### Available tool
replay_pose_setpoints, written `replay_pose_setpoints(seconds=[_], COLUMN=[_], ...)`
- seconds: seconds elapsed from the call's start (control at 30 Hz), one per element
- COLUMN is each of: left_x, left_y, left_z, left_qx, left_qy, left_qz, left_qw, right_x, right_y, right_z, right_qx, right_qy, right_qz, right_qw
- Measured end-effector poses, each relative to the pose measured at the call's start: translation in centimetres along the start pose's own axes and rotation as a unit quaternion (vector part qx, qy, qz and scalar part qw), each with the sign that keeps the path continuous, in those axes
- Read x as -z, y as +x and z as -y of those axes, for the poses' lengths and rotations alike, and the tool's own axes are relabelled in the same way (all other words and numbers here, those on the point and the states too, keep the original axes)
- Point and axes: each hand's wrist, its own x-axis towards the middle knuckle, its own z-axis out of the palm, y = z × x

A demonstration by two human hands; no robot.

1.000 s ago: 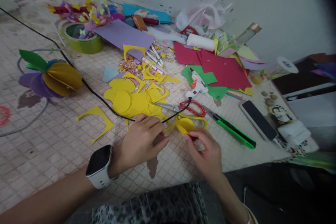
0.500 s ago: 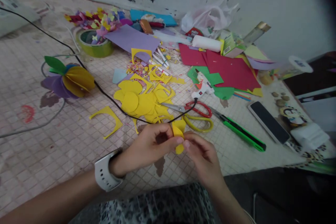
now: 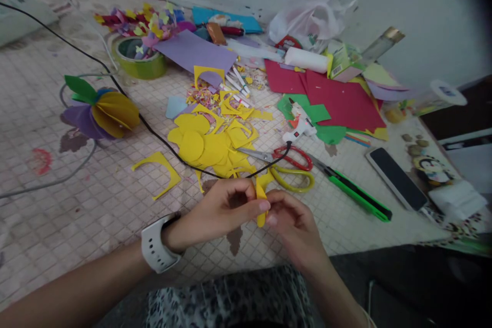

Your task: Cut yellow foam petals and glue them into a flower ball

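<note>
A folded piece of yellow paper stands upright between my hands, pinched by the fingertips of my left hand and my right hand. The fingers hide most of its middle. Just beyond my hands lie a heap of cut yellow paper circles and scraps, a pair of yellow-handled scissors and a pair of red-handled scissors. A black cable runs across the heap, close to my left fingers.
A hot glue gun rests on green paper, and a green utility knife lies to the right. Further off are a paper flower, red paper sheets, a phone, a tape roll and a plastic bag.
The yellow paper has folded narrower and now stands upright. My left hand has moved right and pinches it too, and my hands have drawn away from the scissors.
</note>
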Motion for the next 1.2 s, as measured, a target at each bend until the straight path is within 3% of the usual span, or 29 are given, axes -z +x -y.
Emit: replay_pose_setpoints(seconds=[0.37,0.6,0.97,1.1,1.2], left_x=[0.0,0.1,0.0,0.3,0.5], left_y=[0.0,-0.1,-0.1,0.0,0.3], left_z=[-0.1,0.2,-0.3,-0.2,0.0], left_qx=[0.003,0.039,0.011,-0.007,-0.02], left_qy=[0.006,0.01,0.055,0.102,0.164], left_qz=[0.003,0.007,0.023,-0.011,-0.089], left_qw=[1.0,0.999,0.998,0.995,0.982], right_x=[0.1,0.2,0.1,0.9,1.8], right_y=[0.0,0.0,-0.1,0.4,0.8], right_z=[-0.2,-0.5,-0.5,-0.2,0.2], right_qx=[-0.015,-0.02,-0.038,-0.002,0.027], right_qy=[-0.011,-0.053,-0.047,-0.036,-0.01], right_qz=[-0.01,-0.027,-0.043,-0.112,-0.167], right_qw=[1.0,0.998,0.997,0.993,0.986])
